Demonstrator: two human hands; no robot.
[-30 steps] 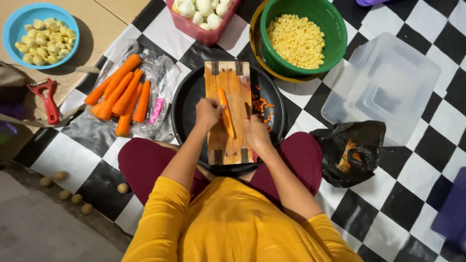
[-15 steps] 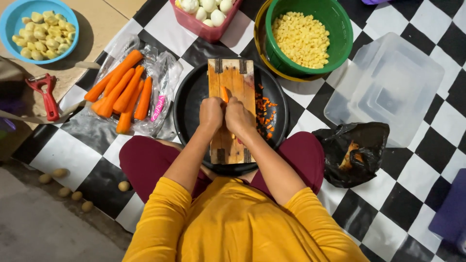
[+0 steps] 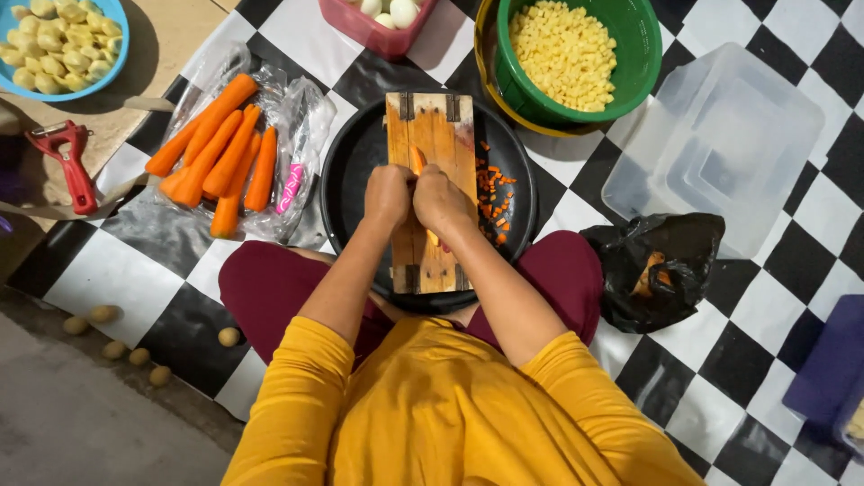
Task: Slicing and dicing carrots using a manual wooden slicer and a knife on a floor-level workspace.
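We are looking down at a black pan [image 3: 351, 171] holding a wooden slicer [image 3: 432, 135] and a scatter of diced carrot [image 3: 493, 184] along its 3 o'clock side. At 1 o'clock a green bowl [image 3: 630, 76], nested in a yellow one [image 3: 486, 54], is holding yellow cubes. At 12 o'clock a pink tub [image 3: 378, 36] is carrying pale round pieces, cut off by the edge. At 10 o'clock a blue bowl [image 3: 108, 72] is holding peeled pale chunks. An empty clear box [image 3: 720, 144] is sitting at 3 o'clock, and a black bag [image 3: 666, 270] with peelings at 4 o'clock.

Our left hand [image 3: 389, 193] and right hand [image 3: 441, 202] are pressing together on the slicer, fingers curled shut around a carrot [image 3: 418, 162]; only its tip is showing at 12 o'clock of the knuckles. The rest is hidden, and we cannot tell which fingers are gripping it.

Whole carrots [image 3: 220, 153] are lying on plastic at 9 o'clock, a red peeler [image 3: 72, 162] beyond them.
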